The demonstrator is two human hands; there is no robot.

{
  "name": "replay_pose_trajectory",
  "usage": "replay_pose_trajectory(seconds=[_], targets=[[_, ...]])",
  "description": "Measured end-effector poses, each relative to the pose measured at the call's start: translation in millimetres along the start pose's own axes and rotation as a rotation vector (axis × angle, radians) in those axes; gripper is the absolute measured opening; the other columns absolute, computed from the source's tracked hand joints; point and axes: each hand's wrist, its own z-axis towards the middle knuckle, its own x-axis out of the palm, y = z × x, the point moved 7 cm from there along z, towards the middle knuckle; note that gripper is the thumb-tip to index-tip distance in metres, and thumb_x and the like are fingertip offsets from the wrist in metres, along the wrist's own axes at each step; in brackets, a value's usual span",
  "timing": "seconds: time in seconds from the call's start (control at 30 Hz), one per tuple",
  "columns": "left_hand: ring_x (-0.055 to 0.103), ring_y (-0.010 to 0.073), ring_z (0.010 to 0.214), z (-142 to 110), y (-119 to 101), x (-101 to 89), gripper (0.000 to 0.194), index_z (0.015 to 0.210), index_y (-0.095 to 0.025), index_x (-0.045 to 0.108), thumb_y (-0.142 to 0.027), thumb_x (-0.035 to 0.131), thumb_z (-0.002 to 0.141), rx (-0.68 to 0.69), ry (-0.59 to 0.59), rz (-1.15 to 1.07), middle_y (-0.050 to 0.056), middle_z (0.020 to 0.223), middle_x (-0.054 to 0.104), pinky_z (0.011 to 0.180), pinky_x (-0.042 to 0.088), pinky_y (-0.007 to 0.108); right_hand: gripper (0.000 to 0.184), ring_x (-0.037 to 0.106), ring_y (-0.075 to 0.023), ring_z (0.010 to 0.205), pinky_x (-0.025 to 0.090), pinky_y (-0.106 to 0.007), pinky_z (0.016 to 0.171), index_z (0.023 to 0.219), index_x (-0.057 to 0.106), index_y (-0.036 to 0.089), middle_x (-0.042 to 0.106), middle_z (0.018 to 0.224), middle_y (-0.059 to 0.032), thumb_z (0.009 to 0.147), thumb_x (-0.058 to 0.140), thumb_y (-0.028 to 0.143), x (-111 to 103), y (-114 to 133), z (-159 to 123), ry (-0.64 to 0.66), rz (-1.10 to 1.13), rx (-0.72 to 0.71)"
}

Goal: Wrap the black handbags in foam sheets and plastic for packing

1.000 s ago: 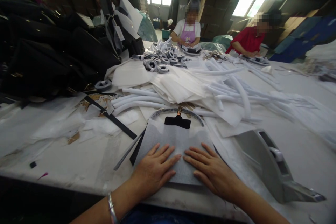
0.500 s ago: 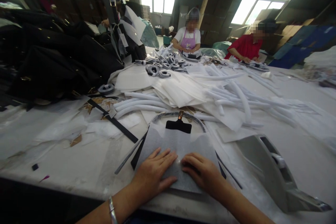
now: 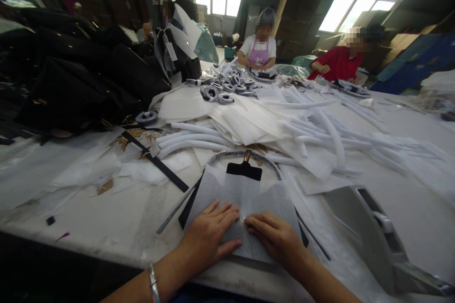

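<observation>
A black handbag (image 3: 245, 170) lies flat at the table's front edge, its wrapped handle (image 3: 273, 163) arching away from me. Over its front is a thin translucent white sheet (image 3: 245, 194) with the flap's tab showing above. My left hand (image 3: 209, 232) rests flat on the sheet, fingers stretched out. Just right of it, my right hand (image 3: 277, 234) has its fingers bent and pressed together at a small shiny spot in the middle of the sheet; whatever they hold is hidden. A grey tape dispenser (image 3: 377, 236) stands to the right.
White foam tubes (image 3: 199, 144) and white sheets (image 3: 245, 120) are piled beyond the bag. Coiled wrapped straps (image 3: 227, 89) lie farther back. Black bags (image 3: 78, 85) are heaped at left, near a black strap (image 3: 156, 163). Two co-workers (image 3: 261, 52) sit across the table.
My right fingers have drawn closer together and press on the sheet; my left hand stays flat. The view has shifted slightly. The co-worker in red has raised a hand.
</observation>
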Motion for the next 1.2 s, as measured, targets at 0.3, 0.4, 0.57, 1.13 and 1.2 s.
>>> replay_pose_trajectory(seconds=[0.3, 0.4, 0.57, 1.13, 1.2], targets=[[0.056, 0.0269, 0.130, 0.1, 0.4, 1.1, 0.045, 0.126, -0.020, 0.057, -0.041, 0.069, 0.088, 0.004, -0.012, 0.003, 0.006, 0.139, 0.062, 0.114, 0.041, 0.051, 0.024, 0.067, -0.0177, 0.082, 0.057, -0.029, 0.073, 0.117, 0.066, 0.020, 0.073, 0.096, -0.0059, 0.101, 0.049, 0.019, -0.4, 4.6, 4.2, -0.004, 0.020, -0.071], [0.057, 0.0266, 0.129, -0.5, 0.8, 1.6, 0.046, 0.126, -0.019, 0.056, -0.041, 0.069, 0.088, 0.008, -0.019, 0.007, 0.007, 0.138, 0.062, 0.113, 0.041, 0.050, 0.025, 0.067, -0.0178, 0.083, 0.058, -0.030, 0.074, 0.119, 0.066, 0.020, 0.074, 0.098, -0.0058, 0.101, 0.049, 0.018, -0.1, 1.9, 2.9, -0.029, 0.010, -0.029], [0.057, 0.0263, 0.129, -0.3, 0.2, 0.7, 0.043, 0.125, -0.020, 0.058, -0.042, 0.068, 0.089, 0.011, -0.023, 0.013, 0.006, 0.137, 0.063, 0.114, 0.041, 0.049, 0.025, 0.068, -0.0178, 0.087, 0.058, -0.031, 0.078, 0.120, 0.066, 0.021, 0.074, 0.100, -0.0061, 0.101, 0.049, 0.018, 2.2, 3.7, 0.8, 0.018, 0.034, -0.068], [0.060, 0.0260, 0.126, -3.2, -8.9, -1.4, 0.041, 0.133, -0.020, 0.058, -0.038, 0.058, 0.096, 0.195, -0.041, 0.242, 0.007, 0.136, 0.064, 0.107, 0.047, 0.050, 0.026, 0.071, -0.0191, 0.080, 0.061, -0.031, 0.073, 0.112, 0.068, 0.014, 0.076, 0.096, -0.0100, 0.101, 0.044, 0.013, -3.5, 18.2, -2.4, -0.121, -0.304, -0.125], [0.059, 0.0266, 0.126, -2.7, -8.8, -0.8, 0.042, 0.134, -0.020, 0.057, -0.038, 0.058, 0.096, 0.205, -0.025, 0.259, 0.006, 0.137, 0.063, 0.106, 0.049, 0.051, 0.026, 0.070, -0.0191, 0.078, 0.060, -0.031, 0.072, 0.110, 0.068, 0.013, 0.076, 0.094, -0.0100, 0.100, 0.044, 0.013, -1.3, 19.0, -2.6, -0.116, -0.321, -0.130]])
